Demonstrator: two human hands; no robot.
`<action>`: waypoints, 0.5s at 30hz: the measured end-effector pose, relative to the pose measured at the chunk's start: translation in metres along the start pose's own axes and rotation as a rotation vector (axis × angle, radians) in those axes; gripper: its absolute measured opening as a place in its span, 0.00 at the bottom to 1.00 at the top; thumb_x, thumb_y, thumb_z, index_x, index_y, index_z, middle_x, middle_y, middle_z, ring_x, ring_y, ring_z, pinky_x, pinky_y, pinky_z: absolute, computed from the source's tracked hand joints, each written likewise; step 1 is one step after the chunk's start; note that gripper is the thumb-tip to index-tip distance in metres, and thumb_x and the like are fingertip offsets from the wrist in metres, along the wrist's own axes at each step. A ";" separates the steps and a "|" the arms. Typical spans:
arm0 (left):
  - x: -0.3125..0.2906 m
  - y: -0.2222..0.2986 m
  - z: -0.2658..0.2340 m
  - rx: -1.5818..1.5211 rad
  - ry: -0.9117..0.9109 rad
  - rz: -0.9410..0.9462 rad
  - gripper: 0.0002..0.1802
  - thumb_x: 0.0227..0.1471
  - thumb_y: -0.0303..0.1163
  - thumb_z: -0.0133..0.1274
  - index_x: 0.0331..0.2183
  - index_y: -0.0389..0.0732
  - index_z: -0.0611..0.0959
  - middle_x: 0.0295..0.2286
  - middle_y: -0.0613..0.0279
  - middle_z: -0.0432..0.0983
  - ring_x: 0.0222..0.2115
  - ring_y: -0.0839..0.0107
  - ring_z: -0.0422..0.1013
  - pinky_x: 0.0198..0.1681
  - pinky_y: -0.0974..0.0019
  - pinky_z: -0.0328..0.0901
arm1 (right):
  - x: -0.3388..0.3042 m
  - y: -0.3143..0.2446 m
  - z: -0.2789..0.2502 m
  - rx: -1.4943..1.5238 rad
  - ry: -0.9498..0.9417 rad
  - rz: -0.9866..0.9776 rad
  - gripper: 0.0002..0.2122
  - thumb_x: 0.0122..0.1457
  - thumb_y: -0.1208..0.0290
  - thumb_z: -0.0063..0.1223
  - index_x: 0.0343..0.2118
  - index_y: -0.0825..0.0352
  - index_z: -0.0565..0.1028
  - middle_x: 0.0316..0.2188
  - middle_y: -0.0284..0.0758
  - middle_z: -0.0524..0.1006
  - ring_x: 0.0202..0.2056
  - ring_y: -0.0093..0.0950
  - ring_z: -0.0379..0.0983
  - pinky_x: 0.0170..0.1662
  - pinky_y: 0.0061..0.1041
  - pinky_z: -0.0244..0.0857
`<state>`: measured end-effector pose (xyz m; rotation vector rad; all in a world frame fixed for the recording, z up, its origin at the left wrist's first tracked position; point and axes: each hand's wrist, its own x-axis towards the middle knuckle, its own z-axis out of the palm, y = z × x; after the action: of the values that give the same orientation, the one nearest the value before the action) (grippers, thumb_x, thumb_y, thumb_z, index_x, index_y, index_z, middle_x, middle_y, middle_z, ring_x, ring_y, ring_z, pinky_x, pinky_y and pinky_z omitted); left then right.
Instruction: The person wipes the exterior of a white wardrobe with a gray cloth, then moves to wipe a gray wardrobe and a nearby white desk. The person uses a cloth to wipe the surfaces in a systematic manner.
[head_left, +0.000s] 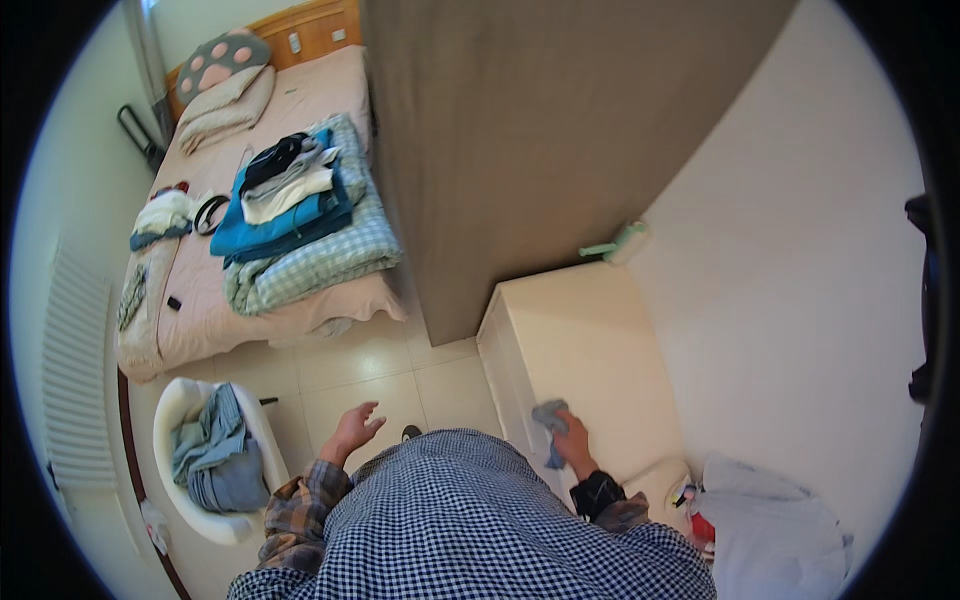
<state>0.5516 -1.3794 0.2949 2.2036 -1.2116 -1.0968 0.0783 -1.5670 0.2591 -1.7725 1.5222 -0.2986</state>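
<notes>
My right hand (573, 443) is closed round a grey cloth (549, 414), at the near left edge of a cream cabinet top (590, 330). Part of the cloth hangs down past the edge, below my fingers. Out to the left, over the tiled floor, my left hand (356, 427) is empty with its fingers apart. A checked apron (440, 510) covers my front, and plaid sleeves show on my forearms.
A white chair (168, 440) with blue-grey clothes (220, 450) stands at the left. Behind it is a bed (290, 95) bearing folded bedding and clothes. A green-and-white roll (629, 243) lies at the cabinet's far end, by a brown curtain (540, 130). Grey fabric (765, 530) lies near right.
</notes>
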 end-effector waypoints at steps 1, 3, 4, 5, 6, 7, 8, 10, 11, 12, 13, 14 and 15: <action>0.012 0.021 -0.005 0.002 0.040 0.080 0.33 0.54 0.44 0.62 0.56 0.36 0.76 0.47 0.42 0.79 0.47 0.50 0.77 0.50 0.54 0.71 | 0.013 -0.008 -0.007 0.113 0.105 0.008 0.25 0.55 0.74 0.61 0.58 0.65 0.73 0.50 0.49 0.77 0.50 0.40 0.76 0.55 0.35 0.69; 0.035 0.066 -0.012 -0.006 0.170 0.266 0.32 0.54 0.40 0.63 0.56 0.35 0.75 0.49 0.42 0.77 0.49 0.48 0.75 0.53 0.53 0.69 | 0.043 -0.034 -0.022 0.409 0.207 0.030 0.25 0.57 0.75 0.60 0.59 0.67 0.70 0.49 0.41 0.77 0.46 0.28 0.75 0.49 0.29 0.71; 0.044 0.089 -0.016 -0.008 0.289 0.367 0.33 0.55 0.39 0.62 0.58 0.35 0.73 0.52 0.41 0.74 0.53 0.47 0.71 0.56 0.53 0.67 | 0.054 -0.049 -0.031 0.608 0.191 0.022 0.25 0.57 0.74 0.60 0.59 0.67 0.70 0.47 0.39 0.77 0.43 0.27 0.75 0.47 0.29 0.71; 0.051 0.113 -0.022 -0.002 0.393 0.429 0.34 0.55 0.37 0.62 0.59 0.35 0.71 0.55 0.41 0.71 0.56 0.47 0.68 0.58 0.53 0.65 | 0.062 -0.065 -0.040 0.645 0.176 -0.038 0.24 0.57 0.74 0.60 0.58 0.67 0.71 0.46 0.38 0.77 0.41 0.26 0.75 0.46 0.28 0.71; 0.058 0.136 -0.029 -0.017 0.500 0.509 0.35 0.56 0.36 0.61 0.61 0.36 0.69 0.58 0.42 0.67 0.59 0.47 0.65 0.60 0.54 0.62 | 0.064 -0.079 -0.049 0.682 0.168 -0.118 0.23 0.57 0.74 0.60 0.56 0.67 0.72 0.45 0.37 0.77 0.40 0.26 0.75 0.45 0.28 0.71; 0.063 0.159 -0.040 -0.022 0.603 0.567 0.36 0.56 0.36 0.61 0.62 0.36 0.67 0.61 0.43 0.63 0.61 0.47 0.61 0.62 0.54 0.59 | 0.065 -0.093 -0.056 0.674 0.127 -0.088 0.22 0.57 0.74 0.59 0.55 0.67 0.72 0.45 0.37 0.77 0.41 0.26 0.75 0.46 0.28 0.70; 0.068 0.180 -0.053 -0.063 0.662 0.590 0.37 0.57 0.36 0.60 0.63 0.36 0.66 0.62 0.44 0.62 0.62 0.48 0.60 0.62 0.54 0.58 | 0.066 -0.107 -0.062 0.669 0.090 -0.120 0.21 0.57 0.74 0.59 0.54 0.67 0.72 0.45 0.38 0.77 0.43 0.27 0.75 0.47 0.28 0.70; 0.077 0.219 -0.080 -0.148 0.792 0.647 0.38 0.59 0.37 0.59 0.64 0.36 0.64 0.64 0.46 0.59 0.64 0.50 0.58 0.63 0.54 0.57 | 0.062 -0.127 -0.066 0.684 0.054 -0.154 0.19 0.57 0.73 0.59 0.52 0.67 0.73 0.46 0.39 0.77 0.45 0.28 0.74 0.48 0.29 0.69; 0.080 0.234 -0.096 -0.205 0.836 0.678 0.38 0.60 0.38 0.58 0.65 0.36 0.62 0.64 0.48 0.58 0.64 0.53 0.57 0.63 0.54 0.56 | 0.060 -0.135 -0.066 0.705 0.057 -0.160 0.18 0.57 0.73 0.59 0.52 0.66 0.73 0.47 0.39 0.77 0.45 0.28 0.74 0.49 0.29 0.69; 0.086 0.250 -0.110 -0.256 0.890 0.738 0.38 0.61 0.38 0.56 0.66 0.36 0.60 0.65 0.49 0.57 0.64 0.55 0.57 0.63 0.54 0.56 | 0.059 -0.141 -0.066 0.731 0.070 -0.193 0.18 0.57 0.73 0.59 0.51 0.65 0.74 0.48 0.39 0.76 0.46 0.29 0.74 0.49 0.30 0.69; 0.093 0.265 -0.127 -0.324 0.921 0.764 0.38 0.63 0.40 0.54 0.66 0.36 0.58 0.65 0.50 0.56 0.64 0.57 0.56 0.63 0.52 0.55 | 0.059 -0.146 -0.065 0.692 0.118 -0.222 0.18 0.57 0.73 0.60 0.51 0.65 0.74 0.50 0.40 0.75 0.49 0.31 0.73 0.51 0.31 0.68; 0.100 0.277 -0.143 -0.351 0.972 0.807 0.39 0.64 0.42 0.53 0.67 0.36 0.57 0.66 0.50 0.55 0.65 0.57 0.54 0.64 0.52 0.54 | 0.059 -0.150 -0.064 0.658 0.177 -0.276 0.18 0.56 0.73 0.60 0.51 0.64 0.74 0.52 0.42 0.73 0.51 0.33 0.72 0.53 0.32 0.67; 0.106 0.290 -0.158 -0.348 1.024 0.853 0.40 0.64 0.43 0.53 0.67 0.36 0.57 0.66 0.50 0.54 0.66 0.56 0.53 0.65 0.52 0.53 | 0.061 -0.155 -0.064 0.614 0.222 -0.301 0.18 0.56 0.73 0.60 0.51 0.63 0.74 0.54 0.43 0.72 0.53 0.35 0.71 0.55 0.33 0.66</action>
<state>0.5574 -1.6313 0.5336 1.3493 -1.1133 0.1779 0.1687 -1.6494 0.3889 -1.4865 1.1265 -1.0249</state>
